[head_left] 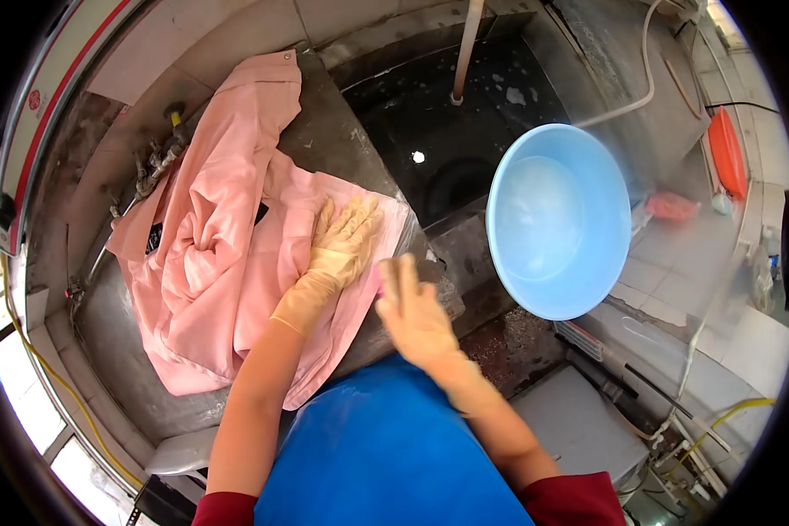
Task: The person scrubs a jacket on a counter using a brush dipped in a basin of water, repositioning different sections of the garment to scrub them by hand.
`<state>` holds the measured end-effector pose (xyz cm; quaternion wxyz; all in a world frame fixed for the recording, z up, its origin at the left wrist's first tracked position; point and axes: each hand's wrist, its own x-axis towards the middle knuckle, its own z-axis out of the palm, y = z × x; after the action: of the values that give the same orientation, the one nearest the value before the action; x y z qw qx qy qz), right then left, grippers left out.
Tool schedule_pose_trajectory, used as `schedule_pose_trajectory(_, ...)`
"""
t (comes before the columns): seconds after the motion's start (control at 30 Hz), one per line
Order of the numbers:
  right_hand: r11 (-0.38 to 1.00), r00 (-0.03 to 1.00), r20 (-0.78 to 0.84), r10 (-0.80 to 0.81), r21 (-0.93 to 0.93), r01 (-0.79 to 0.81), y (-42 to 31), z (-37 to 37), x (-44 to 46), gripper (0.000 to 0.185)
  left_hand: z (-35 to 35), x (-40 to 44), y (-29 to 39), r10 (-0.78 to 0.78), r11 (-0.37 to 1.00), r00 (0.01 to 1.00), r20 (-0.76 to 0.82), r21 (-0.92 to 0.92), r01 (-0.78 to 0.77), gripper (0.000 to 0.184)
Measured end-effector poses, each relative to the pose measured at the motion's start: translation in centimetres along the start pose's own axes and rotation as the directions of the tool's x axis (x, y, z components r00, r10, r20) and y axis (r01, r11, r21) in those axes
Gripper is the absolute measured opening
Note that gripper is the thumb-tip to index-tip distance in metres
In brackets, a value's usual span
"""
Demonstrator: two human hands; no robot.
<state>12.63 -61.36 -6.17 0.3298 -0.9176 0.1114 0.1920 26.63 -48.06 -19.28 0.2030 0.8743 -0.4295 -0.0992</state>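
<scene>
A pink cloth garment point(206, 263) lies rumpled across the grey worktop point(329, 140), its flat edge spread toward the right. My left hand point(342, 241), in a pale yellow rubber glove, rests flat on that edge with its fingers extended. Just to its right, my right hand point(415, 316), gloved the same way, is closed at the garment's border. A bit of magenta shows at its fingertips, but most of what it holds is hidden, so its kind is unclear. Dark labels show among the garment's folds.
Beyond the worktop is a sink of dark water point(394, 105) with an upright pipe point(467, 53) in it. A light-blue basin point(605, 219) stands at the right. Metal taps point(153, 167) line the left wall. A red basin point(726, 153) is at far right.
</scene>
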Motion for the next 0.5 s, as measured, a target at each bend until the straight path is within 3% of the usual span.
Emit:
schedule_pose_trajectory(0.03,0.965,0.966,-0.166,-0.198,-0.204,0.163,2.3,-1.0,-0.1,0.056,-0.5,-0.1,0.1,0.019,0.999,0.999,-0.043,-0.038,-0.020,0.048)
schedule_pose_trajectory(0.07,0.869,0.867,-0.321,-0.382,-0.443,0.219,4.5,-2.0,-0.3,0.054,-0.5,0.0,0.4,0.015,0.999,0.999,-0.038,-0.034,-0.016,0.048)
schedule_pose_trajectory(0.13,0.852,0.806,-0.407,-0.430,-0.479,0.213,6.3,-8.6,0.0,0.050,-0.2,0.2,1.5,0.014,0.996,0.981,-0.195,-0.088,-0.032,0.042)
schedule_pose_trajectory(0.2,0.975,0.832,-0.515,-0.205,-0.178,0.131,10.3,-10.6,0.8,0.054,-0.6,0.5,3.7,0.043,0.996,0.984,-0.175,-0.070,-0.056,0.048)
schedule_pose_trajectory(0.23,0.994,0.839,-0.535,0.101,0.098,-0.057,12.8,-10.4,1.7,0.066,-1.1,1.0,5.3,-0.005,0.988,0.977,-0.214,-0.153,-0.028,0.051)
schedule_pose_trajectory(0.27,0.993,0.840,-0.533,0.103,0.102,-0.058,15.3,-10.3,2.5,0.066,-1.3,1.2,6.5,-0.057,0.972,0.966,-0.251,-0.236,-0.004,0.054)
schedule_pose_trajectory(0.3,0.972,0.915,-0.334,0.226,0.018,-0.234,17.7,-10.2,3.3,0.072,-1.2,1.2,6.8,-0.079,0.987,0.975,-0.208,-0.157,0.046,0.057)
schedule_pose_trajectory(0.33,0.920,0.922,-0.131,0.365,-0.103,-0.379,19.0,-10.1,3.8,0.079,-0.7,1.0,6.6,-0.080,0.987,0.975,-0.208,-0.155,0.048,0.057)
schedule_pose_trajectory(0.4,0.913,0.924,-0.108,0.366,-0.148,-0.379,20.2,-9.4,3.6,0.080,0.0,0.3,5.5,0.035,0.992,0.987,-0.155,0.127,-0.015,0.059)
schedule_pose_trajectory(0.5,0.904,0.927,-0.055,0.370,-0.207,-0.373,20.4,-8.9,2.8,0.081,-0.2,-1.6,4.8,0.098,0.991,0.975,-0.201,0.106,-0.078,0.050)
